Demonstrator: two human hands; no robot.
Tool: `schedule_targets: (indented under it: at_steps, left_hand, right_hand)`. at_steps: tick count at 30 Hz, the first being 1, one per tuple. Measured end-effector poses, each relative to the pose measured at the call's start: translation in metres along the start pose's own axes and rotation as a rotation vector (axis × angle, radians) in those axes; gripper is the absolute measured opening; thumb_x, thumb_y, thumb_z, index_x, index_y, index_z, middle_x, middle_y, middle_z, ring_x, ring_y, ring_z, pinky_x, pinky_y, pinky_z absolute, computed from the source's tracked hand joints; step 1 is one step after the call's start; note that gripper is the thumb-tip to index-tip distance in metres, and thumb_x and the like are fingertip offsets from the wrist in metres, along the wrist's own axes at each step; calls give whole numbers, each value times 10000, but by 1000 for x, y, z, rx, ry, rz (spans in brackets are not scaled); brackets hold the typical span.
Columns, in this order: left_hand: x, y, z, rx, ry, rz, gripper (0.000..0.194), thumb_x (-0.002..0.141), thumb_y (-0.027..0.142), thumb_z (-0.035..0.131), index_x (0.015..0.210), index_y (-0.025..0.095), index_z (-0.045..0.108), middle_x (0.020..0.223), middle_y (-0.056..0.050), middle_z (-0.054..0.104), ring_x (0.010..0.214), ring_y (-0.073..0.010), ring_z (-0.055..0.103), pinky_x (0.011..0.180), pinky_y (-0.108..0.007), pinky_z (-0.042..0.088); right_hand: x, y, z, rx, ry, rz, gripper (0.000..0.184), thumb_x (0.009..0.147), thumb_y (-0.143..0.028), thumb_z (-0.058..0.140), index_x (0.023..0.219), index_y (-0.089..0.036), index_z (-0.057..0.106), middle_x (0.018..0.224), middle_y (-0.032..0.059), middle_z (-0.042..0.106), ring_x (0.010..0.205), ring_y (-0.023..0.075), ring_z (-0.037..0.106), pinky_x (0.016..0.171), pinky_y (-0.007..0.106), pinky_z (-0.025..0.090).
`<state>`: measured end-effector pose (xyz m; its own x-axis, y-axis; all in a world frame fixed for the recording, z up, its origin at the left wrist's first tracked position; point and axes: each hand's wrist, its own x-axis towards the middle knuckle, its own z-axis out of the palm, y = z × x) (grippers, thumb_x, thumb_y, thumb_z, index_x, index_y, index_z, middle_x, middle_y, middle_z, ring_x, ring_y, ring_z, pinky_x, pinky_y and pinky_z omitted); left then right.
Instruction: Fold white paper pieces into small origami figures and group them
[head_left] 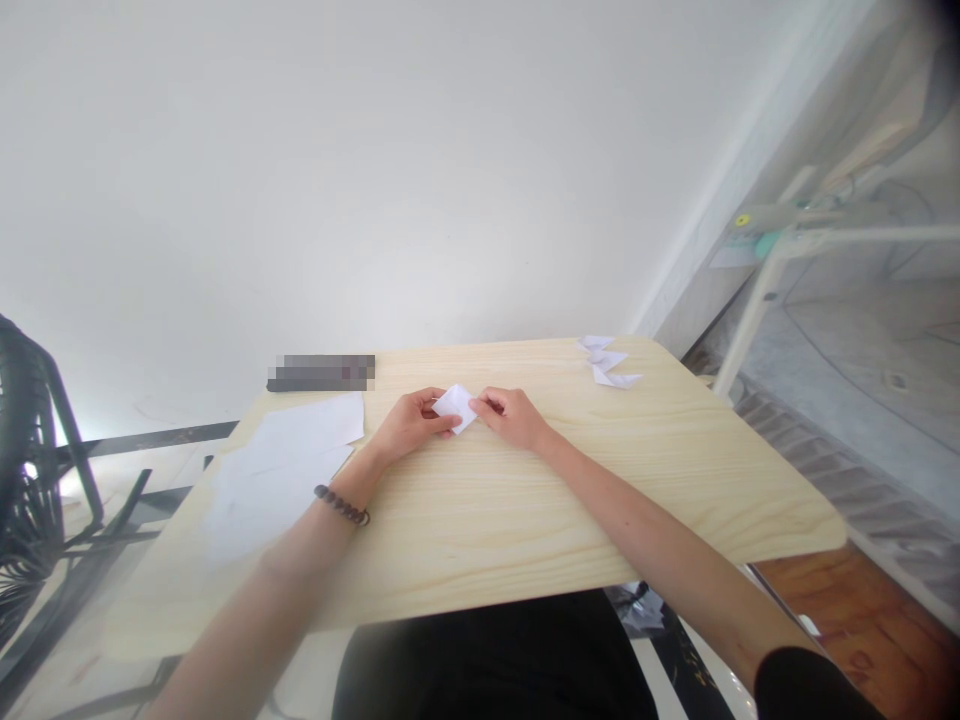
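Between my two hands is a small folded white paper [456,406], roughly diamond-shaped, held just above or on the tabletop; I cannot tell which. My left hand [412,425] grips its left side, thumb on the front and fingers behind. At its right corner, my right hand [511,415] pinches the edge between thumb and forefinger. A beaded bracelet [343,504] circles my left wrist. Toward the table's back right lie several folded white paper pieces [609,360] with pointed ends.
White sheets [281,470] are spread over the left side of the wooden table [480,540]. A dark, partly blurred-out object [322,374] lies at the back left. Behind the table stands a white wall [450,180]. A black chair [56,450] is at far left, a white metal frame [757,300] at right.
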<state>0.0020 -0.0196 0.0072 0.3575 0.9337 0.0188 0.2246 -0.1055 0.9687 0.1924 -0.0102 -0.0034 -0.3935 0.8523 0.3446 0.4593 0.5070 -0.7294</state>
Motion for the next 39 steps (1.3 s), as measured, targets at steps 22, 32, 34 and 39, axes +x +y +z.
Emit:
schedule_targets:
  at_steps: [22,32,34,39]
  left_hand:
    - [4,-12,-1,678,92,322,372,712,371,552,1036,191,584,1107,-89,504,1053,-225,454,941,-371,329]
    - [3,-11,-1,801,131,338,372,725,437,520,989,189,604,967,-82,532,940,-229,479,863,-365,367]
    - [2,-10,-1,833,131,334,365,727,447,514,976,197,611,939,-77,543,918,-227,484,846,-357,373]
    - [2,-9,-1,904,140,318,354,732,465,503,955,214,616,903,-62,555,881,-220,488,804,-336,387]
  right_hand:
    - [4,13,3,-388,121,21,193,749,-333,522,841,-175,584,848,46,513,808,144,480,750,265,362]
    - [2,15,1,-493,1,-37,311,813,-302,445,1102,-274,556,956,61,479,875,166,458,809,305,344]
    - [2,14,1,-512,-7,-43,308,821,-307,430,1099,-282,559,952,63,473,873,169,454,807,309,342]
    - [2,12,0,-534,-29,-38,309,829,-317,412,1096,-281,562,956,68,462,874,172,444,805,308,335]
